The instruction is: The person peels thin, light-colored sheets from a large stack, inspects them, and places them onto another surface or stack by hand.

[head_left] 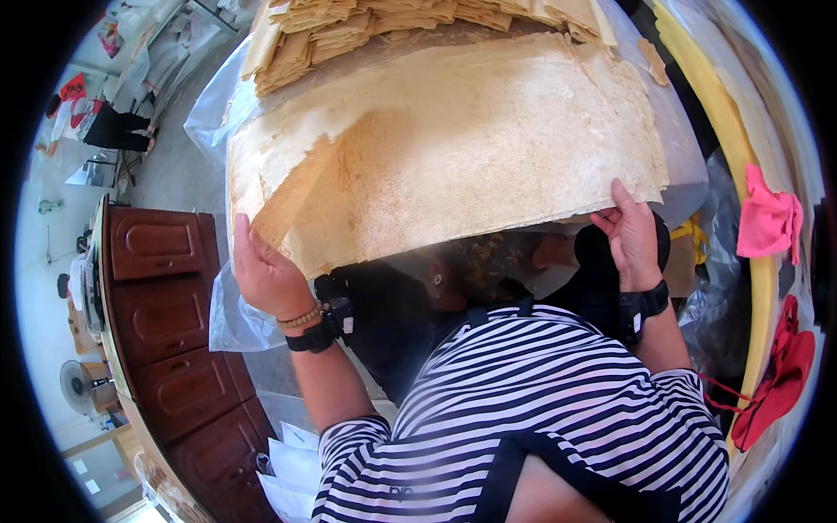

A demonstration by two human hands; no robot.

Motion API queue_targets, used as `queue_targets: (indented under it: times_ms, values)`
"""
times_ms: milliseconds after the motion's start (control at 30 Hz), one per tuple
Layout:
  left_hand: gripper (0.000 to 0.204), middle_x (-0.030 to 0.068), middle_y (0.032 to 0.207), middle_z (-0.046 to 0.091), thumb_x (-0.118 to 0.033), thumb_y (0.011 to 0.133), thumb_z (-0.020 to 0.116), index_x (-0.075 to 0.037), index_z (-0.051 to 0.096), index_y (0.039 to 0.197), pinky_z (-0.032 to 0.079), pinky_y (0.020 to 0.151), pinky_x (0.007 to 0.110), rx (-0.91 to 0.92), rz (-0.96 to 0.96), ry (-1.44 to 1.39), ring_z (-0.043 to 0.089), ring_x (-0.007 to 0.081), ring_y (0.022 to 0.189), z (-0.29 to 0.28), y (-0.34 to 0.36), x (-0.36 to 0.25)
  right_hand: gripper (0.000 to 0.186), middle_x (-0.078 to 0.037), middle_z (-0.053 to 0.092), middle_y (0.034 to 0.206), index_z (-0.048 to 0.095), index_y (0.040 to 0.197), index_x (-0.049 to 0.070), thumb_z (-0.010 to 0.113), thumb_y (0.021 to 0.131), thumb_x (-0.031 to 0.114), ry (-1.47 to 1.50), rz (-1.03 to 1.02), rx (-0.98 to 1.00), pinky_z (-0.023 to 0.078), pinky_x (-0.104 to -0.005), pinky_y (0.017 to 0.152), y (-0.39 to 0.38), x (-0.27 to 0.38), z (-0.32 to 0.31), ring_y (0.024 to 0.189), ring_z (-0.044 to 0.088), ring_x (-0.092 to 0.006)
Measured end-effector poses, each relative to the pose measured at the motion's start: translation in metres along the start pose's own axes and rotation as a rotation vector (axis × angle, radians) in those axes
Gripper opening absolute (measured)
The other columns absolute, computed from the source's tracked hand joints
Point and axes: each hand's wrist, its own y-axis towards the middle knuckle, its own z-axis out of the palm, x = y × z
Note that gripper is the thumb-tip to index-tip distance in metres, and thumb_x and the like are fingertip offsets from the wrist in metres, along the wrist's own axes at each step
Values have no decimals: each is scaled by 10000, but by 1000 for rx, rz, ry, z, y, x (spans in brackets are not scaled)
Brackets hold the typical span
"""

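A large pale tan sheet with a mottled surface and slightly ragged edges lies broad across the view, a darker triangular patch near its left end. My left hand grips its near left corner, fingers along the edge. My right hand holds the near edge toward the right, one finger on top and the others curled at the edge. Beyond the sheet sits a thick pile of ragged tan sheets. Clear plastic hangs at the left of the work surface, whose covering shows at the right.
Dark wooden cabinets stand at the left, with a fan behind. A co-worker is at upper left, another person lower down. At right, a long yellow board carries a pink cloth and red fabric.
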Motion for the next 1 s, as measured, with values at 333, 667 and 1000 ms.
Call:
queue_targets:
  times_ms: [333,667,1000]
  values:
    - [337,145,1225,717,-40,922,597,-79,695,1242,519,949,425,342,402,-14,687,295,1127,23,-36,2,359,-109,712,1180,576,1324,11,645,993,133,-92,-209,-107,623,-289,740,3,4,-8,974,728,-180]
    - [372,140,1243,714,49,920,554,-45,701,1249,507,964,420,239,376,-102,672,311,1158,8,-20,-28,428,-84,651,1308,526,1398,40,616,979,34,-47,-305,-167,565,-343,944,13,8,-24,1149,657,-197]
    - [335,75,1289,686,-111,925,637,-114,669,1258,467,1001,422,399,313,-8,617,319,1222,11,-37,-13,453,-99,622,1353,499,1410,22,635,981,71,15,-274,-181,567,-369,971,26,18,-40,1176,655,-223]
